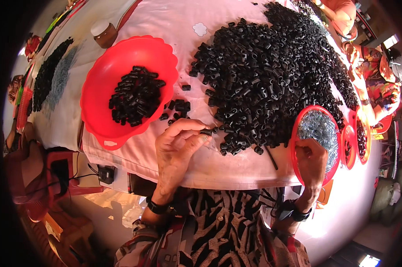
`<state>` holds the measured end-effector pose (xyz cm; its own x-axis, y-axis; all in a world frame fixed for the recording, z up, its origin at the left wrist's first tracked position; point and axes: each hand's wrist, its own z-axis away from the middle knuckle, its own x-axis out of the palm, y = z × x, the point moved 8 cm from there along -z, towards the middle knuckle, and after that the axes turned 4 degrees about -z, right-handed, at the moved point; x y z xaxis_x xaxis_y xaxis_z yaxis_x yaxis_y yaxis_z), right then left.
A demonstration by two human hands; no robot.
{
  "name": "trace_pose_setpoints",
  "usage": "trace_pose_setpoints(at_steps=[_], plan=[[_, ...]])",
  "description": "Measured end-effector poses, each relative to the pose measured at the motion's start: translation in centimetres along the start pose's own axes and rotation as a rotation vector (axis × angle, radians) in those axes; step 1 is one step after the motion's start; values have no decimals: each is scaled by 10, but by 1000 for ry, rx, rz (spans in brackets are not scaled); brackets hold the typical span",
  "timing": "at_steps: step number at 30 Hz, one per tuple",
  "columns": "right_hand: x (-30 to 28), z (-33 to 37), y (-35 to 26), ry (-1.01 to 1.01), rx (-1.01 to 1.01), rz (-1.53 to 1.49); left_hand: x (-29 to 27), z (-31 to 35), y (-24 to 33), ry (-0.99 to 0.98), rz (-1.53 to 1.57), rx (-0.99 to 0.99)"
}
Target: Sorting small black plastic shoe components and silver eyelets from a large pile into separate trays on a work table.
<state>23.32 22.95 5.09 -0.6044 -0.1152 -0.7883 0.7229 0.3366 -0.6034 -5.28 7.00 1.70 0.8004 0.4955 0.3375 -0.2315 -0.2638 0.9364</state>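
Between the thumb and forefinger of my left hand (175,149) is a small black plastic tube piece (206,132), at the near edge of a large heap of similar black tube pieces (263,80). My right hand (312,162) dips into a red bowl (294,155) on the right, which holds many small silvery metal parts (316,127), perhaps screws. Its fingers are curled together, and what they hold is hidden. To the left, a red scalloped basin (98,75) contains a pile of black tube pieces (136,95). Several loose pieces (179,106) lie between basin and heap.
A pink cloth (201,173) covers the table. A thin black stick (272,159) lies near its front edge. A brown jar with a white lid (104,34) stands behind the basin. Other people (379,84) sit along the right, near more red bowls (362,135).
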Motion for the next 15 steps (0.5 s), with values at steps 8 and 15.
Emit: trace_pose_setpoints(at_steps=[8,15], plan=[[-3,4,2,-18,52,-150,-1,3,-3,13,12,-45],[1,5,2,-68,53,-238,2,3,-13,-13,129,-115]])
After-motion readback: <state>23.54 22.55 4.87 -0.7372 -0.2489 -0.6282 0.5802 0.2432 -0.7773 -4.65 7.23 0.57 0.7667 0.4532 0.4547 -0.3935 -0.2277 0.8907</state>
